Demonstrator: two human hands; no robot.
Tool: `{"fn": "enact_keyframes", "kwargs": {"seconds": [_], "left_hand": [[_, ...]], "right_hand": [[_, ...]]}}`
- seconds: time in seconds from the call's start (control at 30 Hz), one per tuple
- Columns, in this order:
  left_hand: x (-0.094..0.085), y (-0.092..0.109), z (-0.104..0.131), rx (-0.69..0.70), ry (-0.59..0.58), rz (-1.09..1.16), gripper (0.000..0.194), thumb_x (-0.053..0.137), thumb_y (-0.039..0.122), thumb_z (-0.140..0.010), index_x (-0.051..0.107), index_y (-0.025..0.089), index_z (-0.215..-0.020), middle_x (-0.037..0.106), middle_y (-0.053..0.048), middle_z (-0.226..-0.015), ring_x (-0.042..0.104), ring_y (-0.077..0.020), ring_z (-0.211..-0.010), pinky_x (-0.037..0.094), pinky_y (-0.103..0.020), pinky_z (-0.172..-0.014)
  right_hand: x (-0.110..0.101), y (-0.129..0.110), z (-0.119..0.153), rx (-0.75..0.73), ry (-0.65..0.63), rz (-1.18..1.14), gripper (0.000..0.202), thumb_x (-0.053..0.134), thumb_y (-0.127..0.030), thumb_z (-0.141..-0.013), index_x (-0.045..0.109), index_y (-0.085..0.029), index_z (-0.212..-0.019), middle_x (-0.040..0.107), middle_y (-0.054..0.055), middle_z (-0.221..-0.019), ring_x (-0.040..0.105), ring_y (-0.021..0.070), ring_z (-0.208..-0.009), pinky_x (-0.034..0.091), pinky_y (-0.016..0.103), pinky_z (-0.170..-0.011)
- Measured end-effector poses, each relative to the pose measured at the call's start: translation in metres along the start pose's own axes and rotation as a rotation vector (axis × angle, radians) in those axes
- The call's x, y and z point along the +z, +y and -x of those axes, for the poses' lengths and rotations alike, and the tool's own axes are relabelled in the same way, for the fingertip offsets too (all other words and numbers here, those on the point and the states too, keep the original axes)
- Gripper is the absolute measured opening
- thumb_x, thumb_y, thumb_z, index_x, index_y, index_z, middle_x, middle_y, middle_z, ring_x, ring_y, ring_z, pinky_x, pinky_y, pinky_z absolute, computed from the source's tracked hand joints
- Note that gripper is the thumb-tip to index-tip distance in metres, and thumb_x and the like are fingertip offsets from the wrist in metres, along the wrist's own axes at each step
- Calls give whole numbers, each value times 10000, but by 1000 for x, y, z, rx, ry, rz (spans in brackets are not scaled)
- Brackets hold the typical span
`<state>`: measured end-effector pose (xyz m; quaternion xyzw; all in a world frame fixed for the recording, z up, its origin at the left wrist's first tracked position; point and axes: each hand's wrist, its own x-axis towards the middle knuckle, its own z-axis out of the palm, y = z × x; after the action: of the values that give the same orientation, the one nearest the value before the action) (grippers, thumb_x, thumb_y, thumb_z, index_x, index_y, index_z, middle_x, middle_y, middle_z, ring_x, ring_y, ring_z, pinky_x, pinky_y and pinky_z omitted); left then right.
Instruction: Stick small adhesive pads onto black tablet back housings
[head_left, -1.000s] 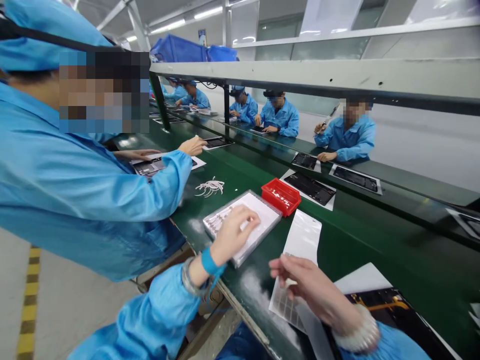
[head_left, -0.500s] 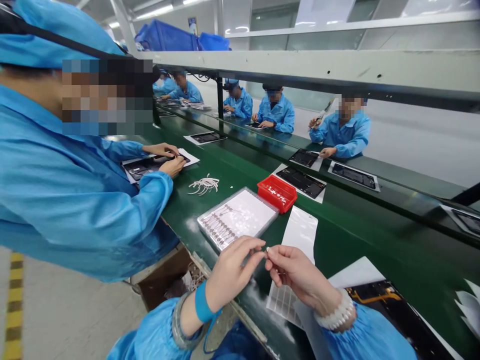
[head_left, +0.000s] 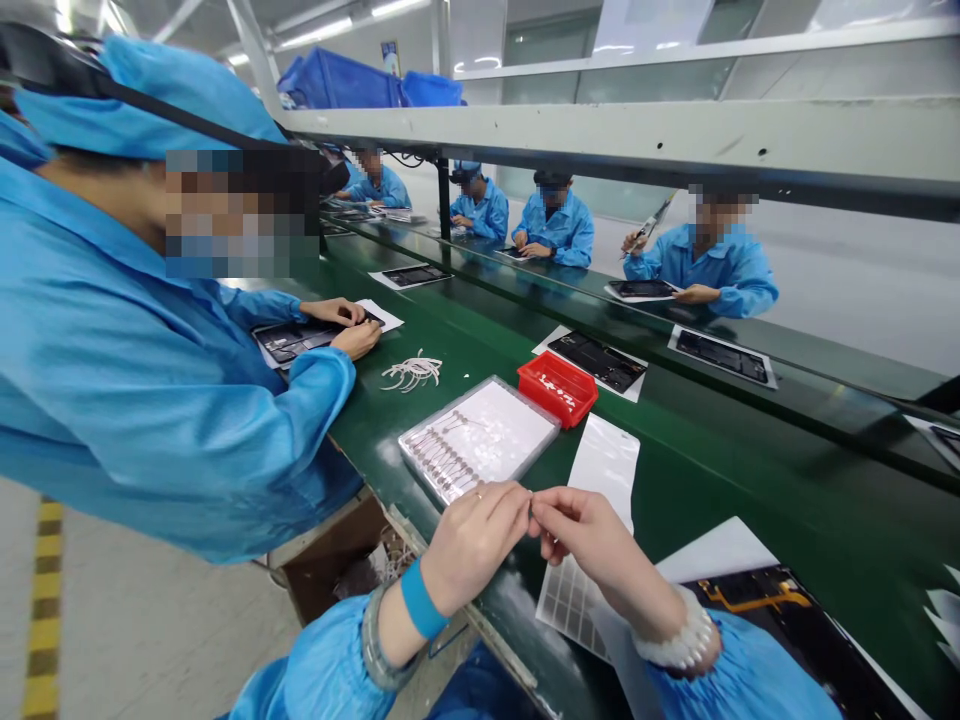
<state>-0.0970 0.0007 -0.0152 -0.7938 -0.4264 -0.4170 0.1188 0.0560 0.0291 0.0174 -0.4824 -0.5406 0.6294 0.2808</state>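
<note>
From my remote station I find no legible text. The poster on the far wall is too small to read, and the white marks inside the red tray cannot be made out.

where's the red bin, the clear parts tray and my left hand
red bin point(head_left: 557, 388), head view, its top rim
clear parts tray point(head_left: 495, 435), head view, its white middle
left hand point(head_left: 476, 540), head view, back of hand

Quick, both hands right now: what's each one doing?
Left hand: fingers pinched shut at the right hand's fingertips; the item is too small to tell.
Right hand: pinched shut there too; contents cannot be told.
</note>
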Motion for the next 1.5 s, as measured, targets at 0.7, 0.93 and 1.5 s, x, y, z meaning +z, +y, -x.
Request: {"fn": "enact_keyframes", "kwargs": {"seconds": [0.7, 0.93, 1.5], "left_hand": [[26, 89, -11, 145, -258, 235, 277, 368, 205, -978, 546, 161, -771, 582, -16, -727, 508, -171, -734, 368, -316, -676], [61, 145, 6, 160, -426, 590, 392, 299, 272, -1010, 555, 178, -729, 573, -2, -664, 517, -143, -650, 387, -279, -631], [86, 148, 20, 354, -464, 395, 342, 326, 302, -1000, 660, 233, -979, 689, 20, -908, 630, -141, -850, 414, -256, -817]], "right_hand": [[-70, 45, 98, 121, 103, 84, 460, 566, -648, -734, 478, -199, -689, 396, -80, -478, 354, 60, -396, 322, 191, -393], [-82, 93, 173, -154, 402, 359, 226, 469, -299, -918, 540, -195, -730, 538, 4, -735, 510, 117, -683, 416, 227, -634], [-207, 125, 206, 75, 539, 1114, 204, 513, -209, -899, 626, -205, -730, 634, 51, -827, 512, 226, -881, 407, 378, -775]]}}
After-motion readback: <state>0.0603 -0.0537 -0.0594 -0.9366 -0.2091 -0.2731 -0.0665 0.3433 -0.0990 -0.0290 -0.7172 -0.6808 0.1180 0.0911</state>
